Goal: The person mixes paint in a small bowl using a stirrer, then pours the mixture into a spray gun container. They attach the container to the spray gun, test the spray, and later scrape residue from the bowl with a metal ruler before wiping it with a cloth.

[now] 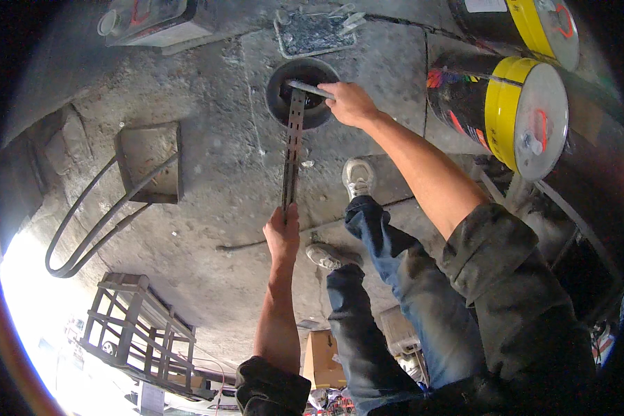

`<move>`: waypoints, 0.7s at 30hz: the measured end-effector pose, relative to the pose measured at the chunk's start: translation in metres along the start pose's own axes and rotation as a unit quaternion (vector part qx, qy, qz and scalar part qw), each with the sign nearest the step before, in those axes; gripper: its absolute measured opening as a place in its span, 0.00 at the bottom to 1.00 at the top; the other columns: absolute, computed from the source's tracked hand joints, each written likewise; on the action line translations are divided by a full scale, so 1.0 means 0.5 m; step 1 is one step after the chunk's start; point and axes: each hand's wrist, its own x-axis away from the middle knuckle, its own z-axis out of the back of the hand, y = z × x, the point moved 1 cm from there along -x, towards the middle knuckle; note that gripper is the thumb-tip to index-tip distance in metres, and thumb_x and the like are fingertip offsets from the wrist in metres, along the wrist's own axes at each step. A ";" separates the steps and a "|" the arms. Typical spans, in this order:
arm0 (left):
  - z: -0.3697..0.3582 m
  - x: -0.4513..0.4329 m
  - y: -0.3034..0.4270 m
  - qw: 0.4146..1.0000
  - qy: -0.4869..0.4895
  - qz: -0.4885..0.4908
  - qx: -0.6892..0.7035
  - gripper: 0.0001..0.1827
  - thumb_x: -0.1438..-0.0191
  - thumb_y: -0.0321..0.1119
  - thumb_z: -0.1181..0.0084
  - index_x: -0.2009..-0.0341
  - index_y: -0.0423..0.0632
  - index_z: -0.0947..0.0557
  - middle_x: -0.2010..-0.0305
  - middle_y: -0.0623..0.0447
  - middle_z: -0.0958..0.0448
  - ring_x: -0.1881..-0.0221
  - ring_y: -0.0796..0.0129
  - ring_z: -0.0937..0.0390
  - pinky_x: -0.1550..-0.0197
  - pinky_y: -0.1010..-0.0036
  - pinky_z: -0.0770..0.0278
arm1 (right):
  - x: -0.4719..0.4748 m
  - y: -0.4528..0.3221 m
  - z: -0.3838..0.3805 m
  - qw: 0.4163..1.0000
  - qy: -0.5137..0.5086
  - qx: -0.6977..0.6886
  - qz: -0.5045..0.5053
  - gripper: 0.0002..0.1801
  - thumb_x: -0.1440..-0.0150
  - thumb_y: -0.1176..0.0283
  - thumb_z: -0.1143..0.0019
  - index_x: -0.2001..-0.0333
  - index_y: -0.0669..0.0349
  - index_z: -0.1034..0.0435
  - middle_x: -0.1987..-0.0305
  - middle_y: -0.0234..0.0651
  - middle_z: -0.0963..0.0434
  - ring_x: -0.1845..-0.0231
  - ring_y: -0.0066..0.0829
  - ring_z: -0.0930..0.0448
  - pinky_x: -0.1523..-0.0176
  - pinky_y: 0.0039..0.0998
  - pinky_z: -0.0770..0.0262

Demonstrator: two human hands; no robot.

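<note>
My left hand (283,234) is closed around the near end of a long slotted metal strip (294,130). The strip's far end reaches over a round dark bucket (274,106) on the concrete floor. My right hand (351,104) grips a flat grey brush or scraper-like tool (311,89), whose far end lies over the bucket's opening, near the strip's end. Whether tool and strip touch cannot be told. The bucket's contents are dark and unclear.
A dirty rectangular tray (316,52) lies beyond the bucket. Yellow-banded drums (507,112) lie at the right. A dustpan (151,182) with a long looped handle is at the left, a slatted frame (135,327) at the lower left, and a jerrycan (161,26) at the upper left.
</note>
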 end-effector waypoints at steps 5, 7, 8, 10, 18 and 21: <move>0.030 0.003 0.011 0.993 0.029 -0.046 -0.109 0.20 0.40 0.43 0.44 0.77 0.40 0.27 0.85 0.44 0.32 0.84 0.64 0.39 0.78 0.65 0.34 | -0.051 0.044 0.027 0.995 -0.091 -0.033 0.027 0.22 0.51 0.72 0.44 0.49 0.51 0.24 0.53 0.49 0.20 0.53 0.46 0.20 0.48 0.39 0.24; 0.050 0.013 0.006 0.990 0.026 -0.047 -0.131 0.20 0.40 0.43 0.45 0.76 0.40 0.28 0.85 0.43 0.32 0.85 0.61 0.39 0.78 0.65 0.34 | -0.054 0.038 0.049 0.990 -0.133 -0.036 0.036 0.22 0.51 0.72 0.44 0.50 0.51 0.23 0.55 0.48 0.20 0.54 0.45 0.19 0.49 0.38 0.24; 0.056 0.017 0.005 0.989 0.021 -0.047 -0.138 0.20 0.40 0.42 0.45 0.76 0.40 0.28 0.85 0.42 0.32 0.85 0.59 0.39 0.78 0.64 0.35 | -0.054 0.032 0.057 0.987 -0.154 -0.037 0.040 0.21 0.51 0.72 0.44 0.51 0.51 0.22 0.56 0.48 0.19 0.55 0.45 0.19 0.49 0.38 0.24; 0.062 0.012 0.019 0.984 0.013 -0.073 -0.161 0.20 0.39 0.42 0.46 0.76 0.41 0.29 0.84 0.40 0.31 0.85 0.49 0.36 0.79 0.61 0.35 | -0.052 0.040 0.052 0.988 -0.148 -0.043 0.028 0.22 0.52 0.72 0.43 0.51 0.50 0.22 0.58 0.47 0.19 0.56 0.45 0.19 0.51 0.38 0.23; 0.026 -0.035 0.135 0.921 0.060 -0.107 -0.369 0.13 0.37 0.42 0.51 0.68 0.48 0.25 0.80 0.43 0.24 0.79 0.47 0.24 0.77 0.57 0.30 | -0.021 -0.013 0.039 1.000 0.026 0.012 0.007 0.21 0.49 0.75 0.52 0.51 0.53 0.24 0.59 0.53 0.20 0.57 0.54 0.20 0.52 0.47 0.24; 0.018 -0.029 0.155 0.901 0.060 -0.119 -0.412 0.09 0.37 0.40 0.53 0.58 0.51 0.23 0.74 0.45 0.20 0.75 0.47 0.21 0.74 0.55 0.26 | 0.001 -0.019 0.029 0.999 0.011 0.028 0.021 0.20 0.49 0.75 0.51 0.51 0.56 0.25 0.61 0.54 0.21 0.59 0.55 0.20 0.54 0.48 0.24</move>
